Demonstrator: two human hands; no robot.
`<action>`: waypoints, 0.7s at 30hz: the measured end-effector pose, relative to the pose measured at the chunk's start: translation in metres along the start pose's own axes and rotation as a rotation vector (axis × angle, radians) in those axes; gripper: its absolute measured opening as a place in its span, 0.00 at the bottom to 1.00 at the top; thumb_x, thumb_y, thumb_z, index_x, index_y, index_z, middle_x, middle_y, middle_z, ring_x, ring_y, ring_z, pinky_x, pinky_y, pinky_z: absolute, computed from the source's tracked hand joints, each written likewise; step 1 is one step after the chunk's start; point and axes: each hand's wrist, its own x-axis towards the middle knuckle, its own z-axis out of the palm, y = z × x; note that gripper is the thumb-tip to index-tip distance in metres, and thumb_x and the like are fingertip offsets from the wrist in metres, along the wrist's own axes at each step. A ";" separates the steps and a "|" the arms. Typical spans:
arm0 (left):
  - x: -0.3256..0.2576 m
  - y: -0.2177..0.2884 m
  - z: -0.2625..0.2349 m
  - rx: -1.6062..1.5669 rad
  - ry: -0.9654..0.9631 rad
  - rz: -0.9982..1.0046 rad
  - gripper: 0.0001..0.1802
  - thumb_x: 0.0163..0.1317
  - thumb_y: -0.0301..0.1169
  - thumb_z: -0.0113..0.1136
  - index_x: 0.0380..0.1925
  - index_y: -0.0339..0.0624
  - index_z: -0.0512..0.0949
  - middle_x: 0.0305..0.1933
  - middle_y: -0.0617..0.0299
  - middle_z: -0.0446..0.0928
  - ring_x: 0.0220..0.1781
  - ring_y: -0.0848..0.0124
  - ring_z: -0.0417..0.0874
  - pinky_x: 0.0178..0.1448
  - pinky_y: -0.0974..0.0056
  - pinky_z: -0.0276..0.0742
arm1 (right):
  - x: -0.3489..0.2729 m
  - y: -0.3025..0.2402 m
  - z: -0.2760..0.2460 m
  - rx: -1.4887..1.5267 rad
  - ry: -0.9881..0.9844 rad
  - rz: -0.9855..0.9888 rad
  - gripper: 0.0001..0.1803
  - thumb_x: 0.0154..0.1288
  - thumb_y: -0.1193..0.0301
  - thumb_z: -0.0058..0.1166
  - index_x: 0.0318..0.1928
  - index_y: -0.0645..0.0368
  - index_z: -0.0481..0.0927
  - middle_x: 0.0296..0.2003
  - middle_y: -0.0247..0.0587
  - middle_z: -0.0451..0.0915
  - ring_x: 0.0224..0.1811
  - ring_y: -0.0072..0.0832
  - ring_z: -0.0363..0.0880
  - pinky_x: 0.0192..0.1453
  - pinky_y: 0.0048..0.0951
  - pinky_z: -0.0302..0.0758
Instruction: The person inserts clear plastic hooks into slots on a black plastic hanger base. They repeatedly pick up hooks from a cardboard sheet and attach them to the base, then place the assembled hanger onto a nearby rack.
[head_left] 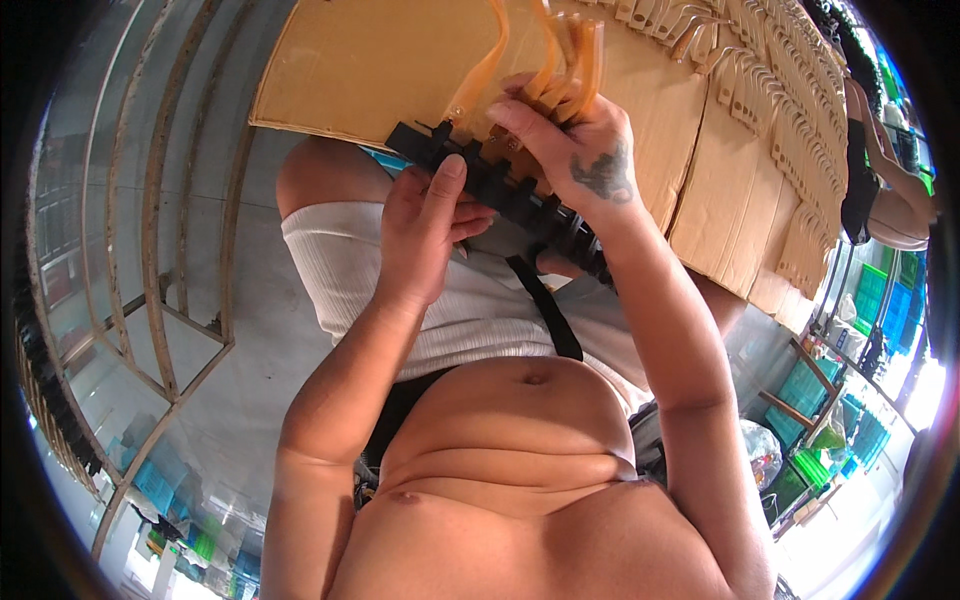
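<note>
My left hand point(422, 225) is closed on the near left part of a long black rack point(497, 187), its thumb lying on top. Slots and small blocks run along the rack, which slants down to the right over my lap. One translucent amber eyeglass temple point(483, 78) stands up from the rack's left end. In my right hand point(585, 150) is a bunch of several similar amber temples point(588, 70), pinched near their lower ends just above the rack. My fingers partly hide those ends, so whether they sit in the slots cannot be told.
A cardboard-covered table point(350, 65) lies ahead of me. Rows of pale brown temples point(765, 110) cover its right side. At the left stands a rusty metal frame point(165, 240). Another person point(885, 185) is at the far right, with green and blue crates point(870, 290) beyond.
</note>
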 end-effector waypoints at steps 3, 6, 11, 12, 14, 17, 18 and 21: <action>0.002 -0.003 -0.007 0.039 -0.022 -0.002 0.22 0.65 0.50 0.57 0.39 0.40 0.70 0.32 0.60 0.74 0.34 0.65 0.84 0.37 0.64 0.82 | -0.001 -0.007 0.000 -0.010 -0.075 0.067 0.10 0.62 0.72 0.62 0.42 0.62 0.81 0.32 0.32 0.83 0.33 0.18 0.80 0.36 0.20 0.76; 0.002 -0.005 -0.006 0.066 -0.045 0.001 0.23 0.66 0.51 0.55 0.38 0.40 0.70 0.31 0.60 0.75 0.34 0.66 0.84 0.38 0.64 0.82 | 0.000 0.005 0.003 -0.001 -0.066 -0.110 0.09 0.62 0.73 0.61 0.42 0.62 0.81 0.31 0.32 0.83 0.31 0.17 0.80 0.32 0.19 0.76; 0.003 -0.008 -0.006 0.049 -0.038 0.020 0.22 0.68 0.50 0.53 0.37 0.40 0.71 0.30 0.61 0.77 0.32 0.68 0.84 0.39 0.66 0.81 | -0.001 0.004 0.004 0.053 -0.101 -0.128 0.09 0.62 0.73 0.62 0.42 0.61 0.82 0.31 0.32 0.83 0.29 0.17 0.80 0.30 0.19 0.75; 0.002 -0.008 -0.005 0.055 -0.033 0.025 0.21 0.68 0.50 0.52 0.37 0.40 0.72 0.30 0.61 0.77 0.32 0.68 0.84 0.39 0.66 0.81 | -0.001 0.003 0.005 0.032 -0.095 -0.146 0.09 0.62 0.73 0.62 0.42 0.61 0.82 0.31 0.32 0.83 0.29 0.17 0.80 0.30 0.19 0.75; 0.003 -0.009 -0.006 0.043 -0.037 0.026 0.21 0.68 0.50 0.52 0.37 0.41 0.72 0.30 0.61 0.77 0.32 0.69 0.84 0.39 0.66 0.81 | 0.000 0.002 0.006 -0.011 -0.082 -0.181 0.09 0.62 0.73 0.62 0.42 0.61 0.82 0.31 0.31 0.82 0.29 0.17 0.79 0.30 0.19 0.75; 0.003 -0.010 -0.006 0.040 -0.031 0.025 0.21 0.68 0.50 0.53 0.37 0.41 0.72 0.29 0.61 0.78 0.32 0.69 0.84 0.38 0.66 0.81 | -0.002 0.002 0.007 0.039 -0.096 -0.108 0.09 0.61 0.73 0.62 0.42 0.61 0.82 0.30 0.31 0.82 0.28 0.16 0.79 0.29 0.18 0.75; 0.003 -0.010 -0.005 0.040 -0.029 0.023 0.21 0.68 0.50 0.53 0.37 0.41 0.72 0.29 0.61 0.78 0.32 0.69 0.84 0.38 0.66 0.80 | -0.002 0.002 0.007 0.043 -0.093 -0.122 0.09 0.61 0.73 0.62 0.42 0.61 0.82 0.30 0.31 0.82 0.28 0.16 0.78 0.29 0.18 0.75; 0.005 -0.013 -0.007 0.041 -0.039 0.037 0.22 0.67 0.51 0.53 0.37 0.41 0.72 0.29 0.61 0.78 0.32 0.69 0.84 0.38 0.66 0.80 | -0.002 0.005 0.009 0.029 -0.073 -0.172 0.09 0.60 0.72 0.63 0.41 0.60 0.83 0.28 0.33 0.83 0.28 0.17 0.79 0.31 0.20 0.76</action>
